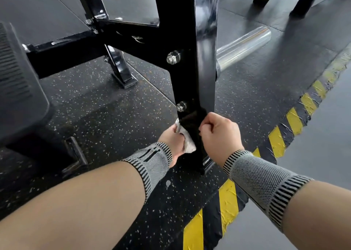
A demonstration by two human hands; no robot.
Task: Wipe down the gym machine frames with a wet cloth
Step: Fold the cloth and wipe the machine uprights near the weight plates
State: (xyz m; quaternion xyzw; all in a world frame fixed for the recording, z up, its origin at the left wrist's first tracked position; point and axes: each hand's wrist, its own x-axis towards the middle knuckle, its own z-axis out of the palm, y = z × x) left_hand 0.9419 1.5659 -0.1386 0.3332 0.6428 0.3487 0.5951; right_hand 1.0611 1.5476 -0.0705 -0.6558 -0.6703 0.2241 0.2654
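Both hands sit low on the black upright post (187, 59) of the machine frame: the left hand (173, 138) grips a white cloth (187, 139) against the post's left face, while the right hand (218, 133) is curled into a fist at its right edge, seemingly pinching a dark fabric, though black on black makes that hard to tell. Two bolts (173, 57) stud the post above. Around it lies speckled rubber floor (114, 116) edged by yellow-black hazard tape (293, 121), with a chrome bar (245, 47) behind; the post's foot is hidden by the hands.
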